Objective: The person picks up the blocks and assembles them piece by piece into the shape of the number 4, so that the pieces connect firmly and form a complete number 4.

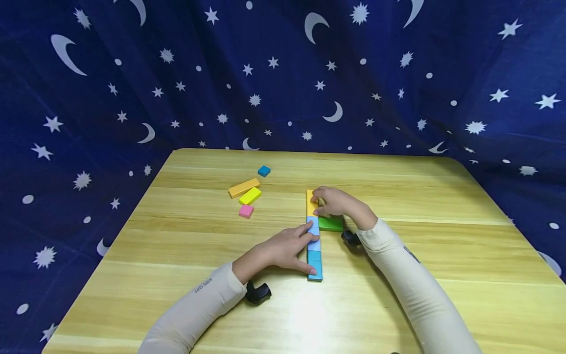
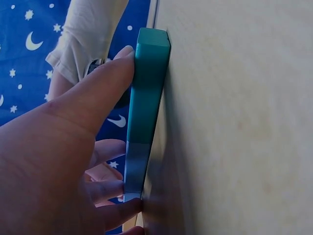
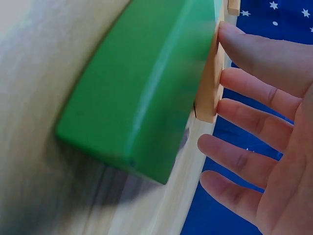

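Note:
Flat blocks lie end to end in a straight column on the table. At its far end is an orange block (image 1: 310, 208), then a light blue stretch (image 1: 314, 245), then a teal block (image 1: 315, 261) nearest me. My left hand (image 1: 283, 248) spreads over the near half, its thumb on the teal block and its fingertips on the light blue part. The thumb and two fingertips of my right hand (image 1: 338, 202) touch the orange block. Against the column's right side lies a green block (image 1: 330, 224), large in the right wrist view, below that hand.
Left of the column lie loose blocks: a dark blue square (image 1: 264, 171), an orange bar (image 1: 244, 188), a yellow bar (image 1: 250, 196) and a pink square (image 1: 246, 211). A star-patterned curtain (image 1: 283, 73) hangs behind the wooden table (image 1: 177, 236).

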The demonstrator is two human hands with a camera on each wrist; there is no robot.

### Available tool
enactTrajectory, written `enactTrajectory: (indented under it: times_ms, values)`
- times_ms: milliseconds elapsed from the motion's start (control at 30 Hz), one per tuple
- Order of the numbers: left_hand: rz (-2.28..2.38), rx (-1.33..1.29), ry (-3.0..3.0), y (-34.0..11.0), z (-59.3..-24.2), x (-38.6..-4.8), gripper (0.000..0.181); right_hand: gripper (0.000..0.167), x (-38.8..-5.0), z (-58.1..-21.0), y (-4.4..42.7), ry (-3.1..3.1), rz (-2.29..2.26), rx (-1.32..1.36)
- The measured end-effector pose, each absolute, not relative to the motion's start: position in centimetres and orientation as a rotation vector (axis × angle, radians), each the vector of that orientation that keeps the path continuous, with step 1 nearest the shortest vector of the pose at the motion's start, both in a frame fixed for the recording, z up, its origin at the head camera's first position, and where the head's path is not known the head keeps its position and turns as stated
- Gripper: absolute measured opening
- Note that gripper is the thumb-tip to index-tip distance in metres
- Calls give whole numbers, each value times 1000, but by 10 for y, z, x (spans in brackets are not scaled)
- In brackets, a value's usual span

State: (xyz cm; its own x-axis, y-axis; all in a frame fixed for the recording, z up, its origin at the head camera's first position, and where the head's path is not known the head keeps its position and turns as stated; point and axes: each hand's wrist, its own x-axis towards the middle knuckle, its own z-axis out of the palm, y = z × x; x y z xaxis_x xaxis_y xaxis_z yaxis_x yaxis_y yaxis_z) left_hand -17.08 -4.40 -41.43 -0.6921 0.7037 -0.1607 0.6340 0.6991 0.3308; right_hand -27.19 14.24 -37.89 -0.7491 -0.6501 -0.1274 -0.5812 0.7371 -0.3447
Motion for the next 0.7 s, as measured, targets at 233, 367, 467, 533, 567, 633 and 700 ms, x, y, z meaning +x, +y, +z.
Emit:
enactTrajectory:
  times_ms: [233,367,467,533,567,633,700]
  values:
    - [364,1057,2634,-44,-415,-171,84,32,-272,-381,144,2702,-443,-984]
    - [369,1047,2629,-44,-415,-171,84,32,-272,-381,144,2703,-443,-992]
    - [372,1045,2628,-44,-414,-170,83,32,-273,-381,144,2701,-434,-995]
    - [372,1047,2628,-44,-414,-170,83,32,-273,-381,144,2700,-432,-990]
    - [371,1048,2628,-44,-414,-170,83,33,-273,-381,144,2700,-429,-988]
    - [370,1050,2630,-44,-414,-170,83,33,-272,-381,144,2700,-427,-981]
    - [367,1053,2631,-44,-414,-170,83,33,-272,-381,143,2701,-425,-978]
